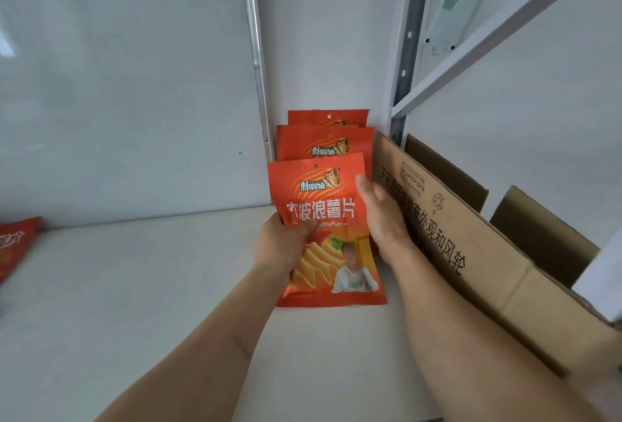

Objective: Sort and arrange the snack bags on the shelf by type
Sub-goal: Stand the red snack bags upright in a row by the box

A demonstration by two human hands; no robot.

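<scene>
Front bag (323, 212): your left hand (282, 246) pinches its lower left, right hand (380, 216) lies flat against its right edge; it fronts two matching bags (324, 142) beside the box (471, 253). Square its edges with theirs, then let go.

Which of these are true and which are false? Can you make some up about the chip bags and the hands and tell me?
1. The left hand grips the front orange chip bag. True.
2. The bags are blue. False: they are orange-red.
3. More orange bags stand behind the front bag, against the back wall. True.
4. The cardboard box sits to the left of the bags. False: it is on their right, beside the right hand.
5. The right hand holds a bottle. False: it lies against the front bag's right edge, fingers fairly straight.
6. Another red bag shows at the far left of the shelf. True.
</scene>
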